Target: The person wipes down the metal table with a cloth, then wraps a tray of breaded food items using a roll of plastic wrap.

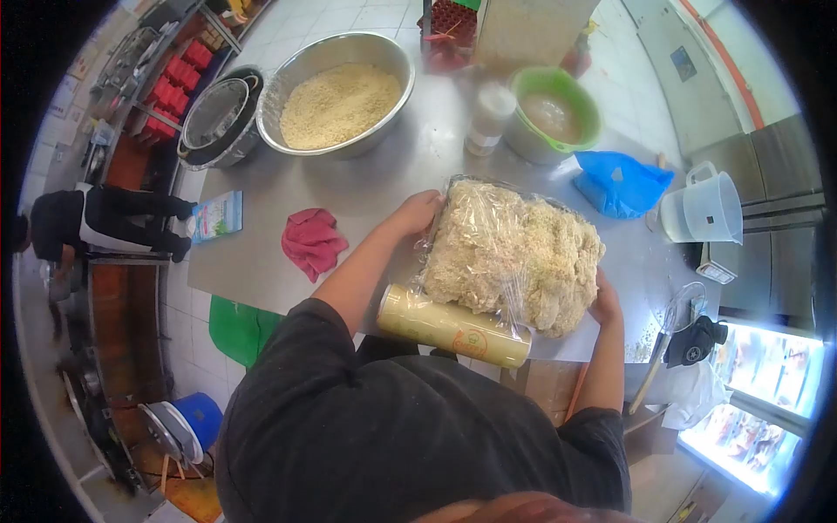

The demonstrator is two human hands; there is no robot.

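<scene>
A tray [450, 180] heaped with pale, crumb-coated pieces [558, 253] sits in front of me, its dark rim showing only in places. Clear plastic wrap [493, 235] covers the left and middle of the heap. At the tray's far left corner, my left hand [420, 214] is closed on the edge, where wrap and rim meet. Against the near right side rests my right hand [605, 303], curled round the edge, its fingertips hidden by the tray. A thick roll of cling film [453, 327] lies along the tray's near side, close to my body.
A metal bowl of crumbs [270, 109], a green bowl [588, 105], a shaker [490, 122], a blue bag [619, 183], a clear jug [706, 209] and a pink cloth [312, 244] stand around the steel table [253, 266]. A whisk [667, 322] lies right. Another person [113, 218] bends at left.
</scene>
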